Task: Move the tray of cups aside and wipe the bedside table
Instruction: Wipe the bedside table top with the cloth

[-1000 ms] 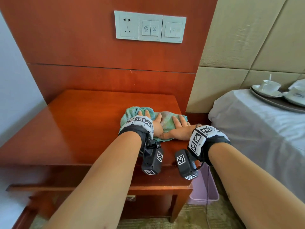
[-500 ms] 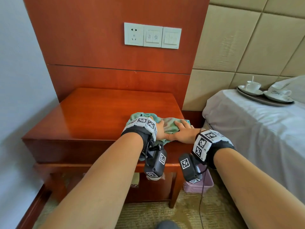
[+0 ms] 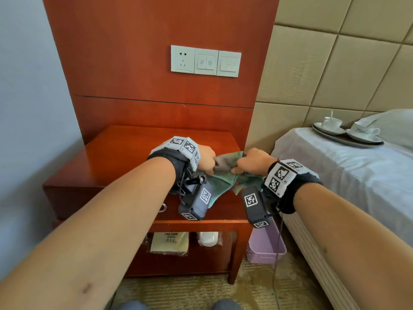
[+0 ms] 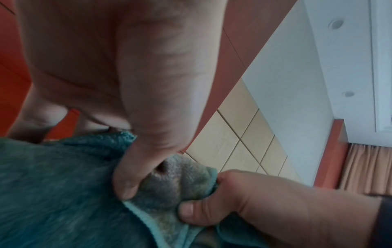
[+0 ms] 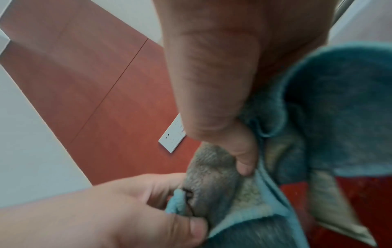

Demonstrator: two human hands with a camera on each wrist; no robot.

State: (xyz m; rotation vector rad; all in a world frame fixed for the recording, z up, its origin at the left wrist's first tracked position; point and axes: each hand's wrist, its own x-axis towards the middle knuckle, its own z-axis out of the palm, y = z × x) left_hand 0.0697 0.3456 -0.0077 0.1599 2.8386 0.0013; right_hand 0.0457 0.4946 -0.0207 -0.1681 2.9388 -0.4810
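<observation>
My left hand (image 3: 209, 162) and right hand (image 3: 243, 163) each pinch the top edge of a teal cloth (image 3: 223, 177), holding it up over the front right part of the red-brown bedside table (image 3: 125, 162). The cloth hangs down between my wrists. In the left wrist view my thumb (image 4: 127, 176) presses into the cloth (image 4: 53, 184), and the right hand (image 4: 244, 198) grips it opposite. The right wrist view shows the cloth (image 5: 328, 109) bunched under my right hand (image 5: 222, 117). The tray (image 3: 330, 137) with two white cups on saucers sits on the bed at the right.
A bed with a white sheet (image 3: 357, 175) stands right of the table, a pillow (image 3: 397, 126) behind the tray. A lavender bin (image 3: 266, 245) sits on the floor between table and bed. Packaged items lie on the table's lower shelf (image 3: 169, 242). Wall sockets (image 3: 205, 61) are above.
Both hands lay flat on the cloth on the tabletop; now they have curled round it and lifted it off the surface. The view has pulled back from the table.
</observation>
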